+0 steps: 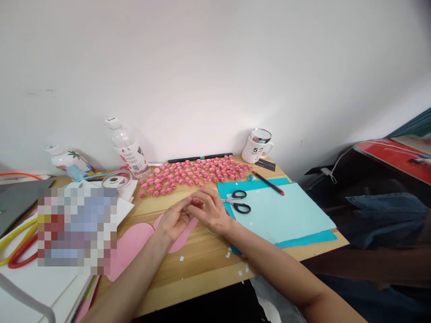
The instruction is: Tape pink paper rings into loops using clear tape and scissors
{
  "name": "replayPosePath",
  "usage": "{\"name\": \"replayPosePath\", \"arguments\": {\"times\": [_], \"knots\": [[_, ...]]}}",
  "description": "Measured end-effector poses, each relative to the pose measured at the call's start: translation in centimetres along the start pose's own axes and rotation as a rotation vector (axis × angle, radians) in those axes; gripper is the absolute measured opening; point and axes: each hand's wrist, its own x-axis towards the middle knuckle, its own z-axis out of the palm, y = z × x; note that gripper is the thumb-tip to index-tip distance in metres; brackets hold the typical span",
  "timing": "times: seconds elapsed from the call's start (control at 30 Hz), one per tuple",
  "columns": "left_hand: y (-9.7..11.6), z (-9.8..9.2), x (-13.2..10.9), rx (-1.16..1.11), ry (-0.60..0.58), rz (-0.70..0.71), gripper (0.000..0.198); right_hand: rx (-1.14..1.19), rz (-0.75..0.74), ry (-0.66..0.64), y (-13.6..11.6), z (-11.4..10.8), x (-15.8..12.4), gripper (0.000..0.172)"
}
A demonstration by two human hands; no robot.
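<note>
My left hand [177,218] and my right hand [212,210] meet over the wooden table, fingertips bent together in a pinch. Whatever lies between the fingers is hidden or too small to name. Beneath them is a pink paper piece [182,240], its edge curved. A larger pink paper shape [133,242] lies further left, partly behind my left forearm. Just beyond my hands spread many small rolled pink paper flowers [191,172]. Black-handled scissors [239,202] rest beside my right hand on a light blue sheet [286,215], their blades partly covered by that hand.
At the back stand a clear bottle [129,150] and a white mug [257,146]. A black pen [269,183] lies across the blue paper's edge. Papers and a blurred-out patch [77,226] fill the left. White scraps [240,272] dot the table's front. Dark denim [387,215] shows at right.
</note>
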Motion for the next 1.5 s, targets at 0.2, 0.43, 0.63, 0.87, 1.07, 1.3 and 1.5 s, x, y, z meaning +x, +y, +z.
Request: {"name": "replayPosePath", "arguments": {"times": [0.2, 0.43, 0.63, 0.87, 1.07, 1.3, 1.5], "knots": [[-0.2, 0.1, -0.2, 0.010, -0.041, 0.013, 0.016, 0.032, -0.021, 0.018, -0.1, -0.2, 0.2, 0.013], [-0.1, -0.3, 0.0, 0.030, -0.087, 0.052, 0.010, 0.095, 0.078, -0.009, -0.2, -0.4, 0.4, 0.015], [-0.1, -0.6, 0.2, 0.078, -0.073, 0.126, 0.007, 0.382, 0.423, 0.033, 0.4, 0.1, -0.2, 0.009], [-0.3, -0.4, 0.1, 0.158, -0.077, 0.182, 0.019, 0.849, 0.738, -0.049, 1.6, 0.4, -0.1, 0.009], [-0.6, -0.1, -0.2, 0.275, -0.044, 0.316, 0.019, 1.019, 0.950, -0.095, 1.5, 0.5, 0.0, 0.017], [-0.6, 0.4, -0.8, 0.520, 0.081, 0.458, 0.024, 1.026, 0.979, -0.104, 1.4, 0.2, 0.2, 0.018], [-0.5, 0.6, -1.0, 0.564, 0.100, 0.505, 0.024, 1.005, 0.929, -0.085, 1.5, 0.2, 0.1, 0.016]]}}
